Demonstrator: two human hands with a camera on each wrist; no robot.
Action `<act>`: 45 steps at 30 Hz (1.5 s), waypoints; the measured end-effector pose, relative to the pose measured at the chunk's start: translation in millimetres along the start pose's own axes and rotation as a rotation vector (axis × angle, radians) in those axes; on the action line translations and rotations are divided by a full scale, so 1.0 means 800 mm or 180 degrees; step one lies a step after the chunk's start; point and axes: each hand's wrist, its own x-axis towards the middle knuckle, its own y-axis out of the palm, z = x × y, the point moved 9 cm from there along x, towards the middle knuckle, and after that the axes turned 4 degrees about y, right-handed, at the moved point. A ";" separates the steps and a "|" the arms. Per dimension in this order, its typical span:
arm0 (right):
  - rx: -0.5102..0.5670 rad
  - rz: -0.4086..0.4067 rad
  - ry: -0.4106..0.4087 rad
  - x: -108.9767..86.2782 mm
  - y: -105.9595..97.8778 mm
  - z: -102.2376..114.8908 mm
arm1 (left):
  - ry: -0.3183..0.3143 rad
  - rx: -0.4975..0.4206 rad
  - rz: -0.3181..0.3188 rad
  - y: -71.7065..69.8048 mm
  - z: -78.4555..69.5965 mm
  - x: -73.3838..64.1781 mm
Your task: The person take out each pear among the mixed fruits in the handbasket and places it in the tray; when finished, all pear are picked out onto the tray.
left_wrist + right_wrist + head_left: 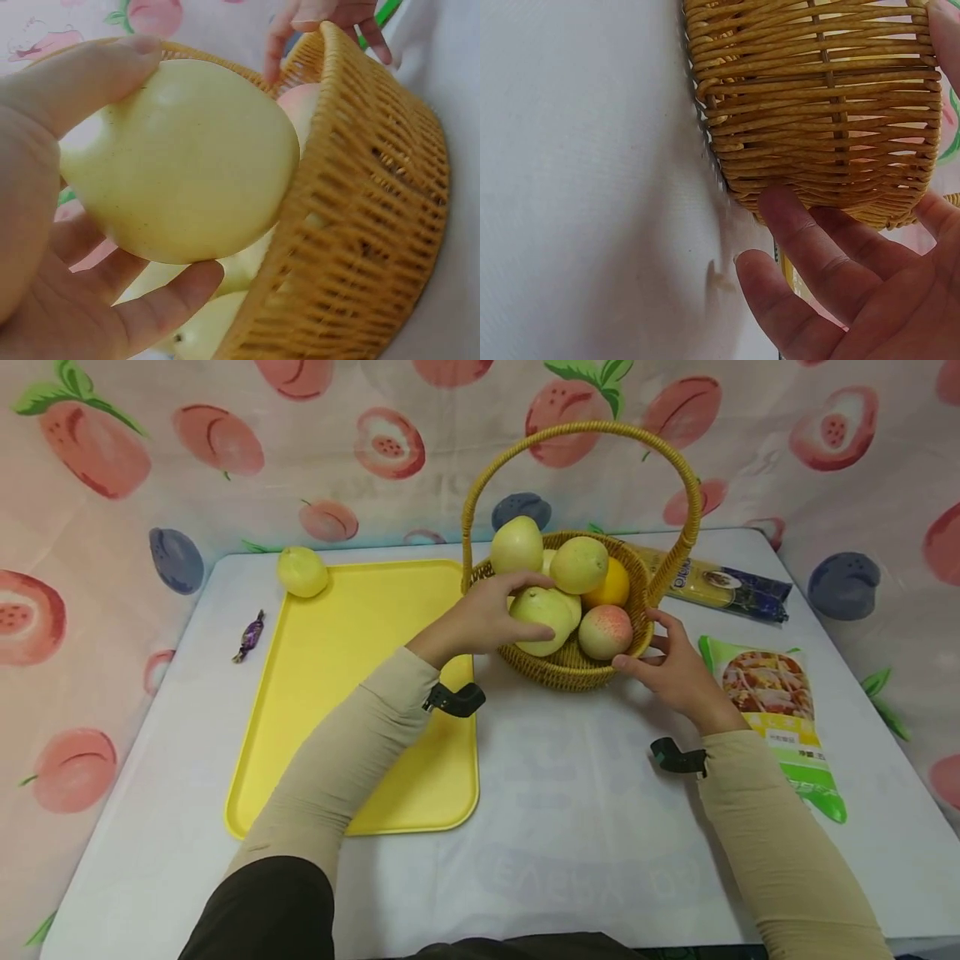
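In the head view my left hand (487,620) grips a pale yellow-green pear (540,622) over the near left side of the wicker basket (558,677). The left wrist view shows thumb and fingers round this pear (187,161), at the basket's rim. My right hand (675,670) holds the basket's right side. In the right wrist view its fingers (817,255) lie against the woven wall, with the thumb at the rim. Inside the basket are a pear (517,545), another yellow-green fruit (580,565), an orange (611,583) and a peach (606,632).
A yellow tray (360,693) lies left, with a yellow-green fruit (302,572) at its far left corner and another (457,672) partly behind my left wrist. A purple-wrapped candy (250,637) lies farther left. Right are a long packet (731,585) and a green food bag (776,718).
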 end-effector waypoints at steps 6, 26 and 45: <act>0.0005 0.0004 0.0002 -0.001 0.000 0.000 | -0.0037 -0.0020 -0.0054 -0.020 0.002 -0.015; -0.0018 -0.0025 0.0053 0.000 0.001 -0.003 | -0.0148 -0.0266 -0.0375 -0.025 0.028 -0.032; 0.0021 0.0008 0.0020 0.000 0.002 -0.002 | -0.0476 -0.0608 -0.0713 -0.039 0.060 -0.079</act>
